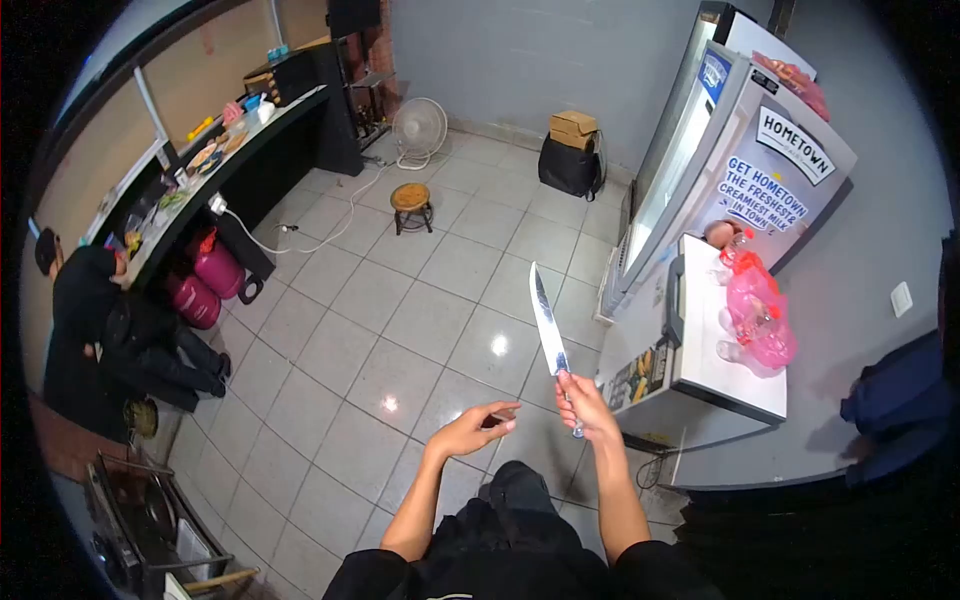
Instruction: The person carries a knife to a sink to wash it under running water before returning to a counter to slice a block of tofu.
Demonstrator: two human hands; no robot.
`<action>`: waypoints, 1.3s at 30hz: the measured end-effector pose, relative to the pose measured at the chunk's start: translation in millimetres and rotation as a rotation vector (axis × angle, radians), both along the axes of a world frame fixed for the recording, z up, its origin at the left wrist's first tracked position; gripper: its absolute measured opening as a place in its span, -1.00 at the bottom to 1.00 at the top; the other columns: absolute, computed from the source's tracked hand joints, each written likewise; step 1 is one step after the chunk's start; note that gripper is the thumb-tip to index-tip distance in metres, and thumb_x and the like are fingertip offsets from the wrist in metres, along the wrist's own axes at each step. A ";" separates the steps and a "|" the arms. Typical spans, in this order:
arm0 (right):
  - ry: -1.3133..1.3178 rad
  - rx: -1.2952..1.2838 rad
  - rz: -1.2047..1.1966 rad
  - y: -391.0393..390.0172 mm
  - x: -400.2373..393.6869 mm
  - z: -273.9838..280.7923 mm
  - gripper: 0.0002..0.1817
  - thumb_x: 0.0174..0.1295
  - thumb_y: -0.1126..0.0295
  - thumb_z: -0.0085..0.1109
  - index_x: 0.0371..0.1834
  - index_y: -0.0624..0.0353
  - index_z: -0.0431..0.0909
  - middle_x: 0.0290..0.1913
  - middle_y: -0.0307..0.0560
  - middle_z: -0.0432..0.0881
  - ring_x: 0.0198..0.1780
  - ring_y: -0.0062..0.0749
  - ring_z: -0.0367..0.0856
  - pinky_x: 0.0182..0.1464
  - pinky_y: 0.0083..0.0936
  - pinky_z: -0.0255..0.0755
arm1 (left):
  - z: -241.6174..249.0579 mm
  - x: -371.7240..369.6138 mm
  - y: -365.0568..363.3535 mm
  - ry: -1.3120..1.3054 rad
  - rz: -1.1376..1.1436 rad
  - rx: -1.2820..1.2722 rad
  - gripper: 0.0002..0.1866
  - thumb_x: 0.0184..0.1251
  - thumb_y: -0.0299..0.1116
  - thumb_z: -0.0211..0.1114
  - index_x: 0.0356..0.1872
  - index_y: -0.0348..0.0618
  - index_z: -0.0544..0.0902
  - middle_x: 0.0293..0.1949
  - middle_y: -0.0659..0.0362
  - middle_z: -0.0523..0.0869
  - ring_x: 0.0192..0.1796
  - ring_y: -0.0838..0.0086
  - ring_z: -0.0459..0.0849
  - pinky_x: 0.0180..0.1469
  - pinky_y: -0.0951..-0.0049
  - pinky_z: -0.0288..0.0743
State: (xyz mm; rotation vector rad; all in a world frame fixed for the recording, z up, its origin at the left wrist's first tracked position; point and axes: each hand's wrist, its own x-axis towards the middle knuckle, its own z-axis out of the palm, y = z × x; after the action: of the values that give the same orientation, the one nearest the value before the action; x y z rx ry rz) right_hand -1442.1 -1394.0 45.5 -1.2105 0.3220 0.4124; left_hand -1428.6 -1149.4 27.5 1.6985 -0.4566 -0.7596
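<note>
Silver-bladed knife (547, 325) is in our R hand (590, 402), fingers wrapped round the handle, blade up & away from us, tilted a bit L, tip over the tiled floor (400, 345). Our L hand (476, 430) is partway open beside it, apart from the knife, fingers loosely curved & thumb spread off them. Just R of the knife hand we've got a low white-topped unit (706, 365) w/ a black handle; on top, pink plastic bags (765, 335) & clear bottles w/ red caps (733, 352). Behind that unit, a tall fridge (740, 170) w/ a HOMETOWN sign. Ahead of us on the tiles: a round-seat stool (410, 200), then a white fan (419, 130) nr the back wall; farther R, a black bag (568, 172) w/ a cardboard box (573, 130) on it. Off to our L, a long counter (180, 210) w/ assorted small items, too small to ID; pink gas cylinders (218, 272) stand under it, and a person in black (125, 320) is at its near end. Bottom L, a dark metal rack (160, 510), partly lost in the lens edge.
</note>
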 end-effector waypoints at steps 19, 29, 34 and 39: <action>0.036 0.240 0.607 204.6 559.2 23.0 -0.66 0.47 0.08 -0.06 -0.34 0.10 0.35 -0.64 -0.37 0.26 -0.71 -0.72 0.16 -0.71 -0.72 0.06 | 34.1 460.1 172.3 -0.122 0.803 -0.216 -0.66 0.46 -0.28 0.16 0.12 -0.27 0.55 -0.08 0.08 0.68 0.02 0.42 0.64 0.12 0.40 0.49; -0.028 0.160 0.727 364.6 763.5 19.9 -0.62 0.48 0.09 -0.07 -0.42 0.12 0.32 -0.63 -0.38 0.21 -0.67 -0.73 0.15 -0.67 -0.71 0.04 | 32.4 724.5 322.1 -0.254 1.101 -0.396 -0.71 0.41 -0.39 0.23 0.05 -0.34 0.56 -0.13 0.17 0.69 -0.08 0.54 0.65 0.03 0.54 0.51; -0.051 0.117 0.703 415.8 854.8 27.1 -0.66 0.49 0.15 -0.10 -0.41 0.11 0.30 -0.61 -0.36 0.23 -0.66 -0.71 0.15 -0.63 -0.71 0.05 | 48.0 847.0 372.0 -0.225 1.003 -0.509 -0.89 0.36 -0.53 0.26 -0.15 -0.31 0.65 -0.30 0.30 0.69 -0.27 0.74 0.55 -0.22 0.65 0.41; -0.058 0.075 0.675 475.9 952.4 9.0 -0.64 0.47 0.11 -0.06 -0.43 0.08 0.30 -0.62 -0.39 0.24 -0.66 -0.73 0.15 -0.65 -0.70 0.05 | 41.9 946.4 424.2 -0.233 1.049 -0.513 -0.93 0.35 -0.53 0.26 -0.23 -0.27 0.67 -0.37 0.37 0.64 -0.33 0.75 0.50 -0.27 0.66 0.35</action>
State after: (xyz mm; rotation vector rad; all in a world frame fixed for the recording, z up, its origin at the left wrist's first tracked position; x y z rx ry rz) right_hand -489.7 -918.1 54.5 -1.2353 -0.1660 0.9592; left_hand -482.2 -725.2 69.4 1.2769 0.1192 0.3068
